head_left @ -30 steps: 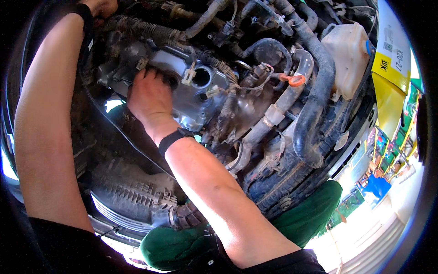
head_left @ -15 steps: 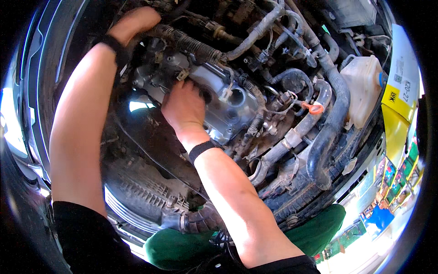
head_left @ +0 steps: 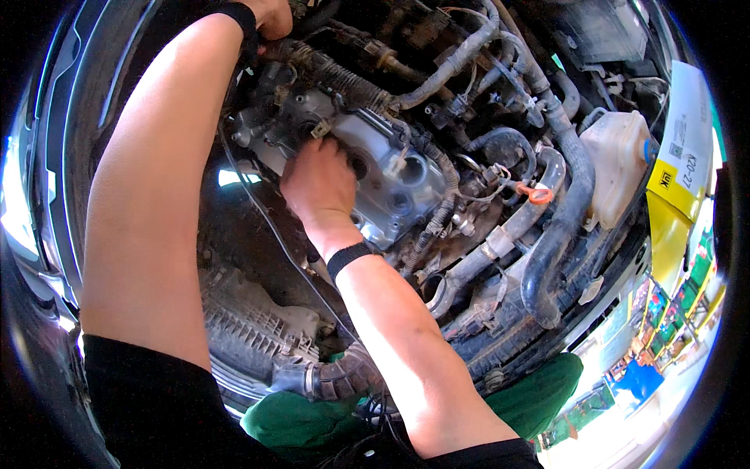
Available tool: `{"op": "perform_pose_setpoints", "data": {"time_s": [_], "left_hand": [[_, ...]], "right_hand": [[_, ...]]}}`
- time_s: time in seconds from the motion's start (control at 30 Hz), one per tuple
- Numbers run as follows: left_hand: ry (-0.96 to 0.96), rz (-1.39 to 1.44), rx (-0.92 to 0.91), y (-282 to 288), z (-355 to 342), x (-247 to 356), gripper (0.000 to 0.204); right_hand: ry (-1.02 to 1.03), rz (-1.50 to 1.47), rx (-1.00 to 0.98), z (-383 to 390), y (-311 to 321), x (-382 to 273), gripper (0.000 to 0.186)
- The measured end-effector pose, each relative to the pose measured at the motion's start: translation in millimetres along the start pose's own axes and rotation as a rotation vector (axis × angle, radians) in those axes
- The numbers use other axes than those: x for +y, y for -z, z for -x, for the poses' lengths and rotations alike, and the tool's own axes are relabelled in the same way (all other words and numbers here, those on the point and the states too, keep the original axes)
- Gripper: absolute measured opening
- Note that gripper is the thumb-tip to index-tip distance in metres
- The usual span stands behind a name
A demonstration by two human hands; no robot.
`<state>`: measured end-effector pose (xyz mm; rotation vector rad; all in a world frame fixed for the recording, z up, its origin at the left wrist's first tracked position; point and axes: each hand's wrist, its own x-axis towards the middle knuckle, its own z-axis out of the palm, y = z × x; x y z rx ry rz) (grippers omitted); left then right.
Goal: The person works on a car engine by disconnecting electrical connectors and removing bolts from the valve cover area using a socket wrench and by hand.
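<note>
Under a car's bonnet, my left hand (head_left: 273, 19) reaches to the far left part of the engine bay, past the end of a ribbed wiring conduit (head_left: 332, 70). Its fingers are hidden at the picture's upper edge. My right hand (head_left: 319, 184) rests at the left side of the grey engine cover (head_left: 383, 168), which has round openings. Those fingers are curled down beside a small connector (head_left: 320, 129), and whatever they hold is hidden beneath them. A thin dark cable (head_left: 273, 230) runs down from the engine's left side, passing left of my right wrist.
To the right lie thick coolant hoses (head_left: 574, 164), an orange-red dipstick handle (head_left: 537, 193) and a whitish fluid reservoir (head_left: 621, 164). An air filter housing (head_left: 250, 316) with a ribbed duct (head_left: 348, 375) sits near me. A yellow-and-white sheet (head_left: 676, 168) hangs at the right edge.
My left hand has moved farther away and to the right. The thin cable's upper part has swung into plainer view. My right hand has stayed almost in place.
</note>
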<state>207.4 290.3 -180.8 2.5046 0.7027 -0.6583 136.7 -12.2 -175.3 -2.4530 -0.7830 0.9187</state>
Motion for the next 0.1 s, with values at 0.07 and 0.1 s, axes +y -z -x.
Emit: {"op": "perform_pose_setpoints", "data": {"time_s": [0.07,0.1], "left_hand": [[-0.159,0.566,-0.105,-1.9,-8.2,-65.1,0.030],[-0.162,0.574,-0.108,-8.0,-12.0,-66.1,0.030]], "right_hand": [[0.013,-0.017,-0.020,4.4,0.5,-11.4,0.039],[-0.001,-0.009,-0.028,4.3,2.6,-9.2,0.039]]}}
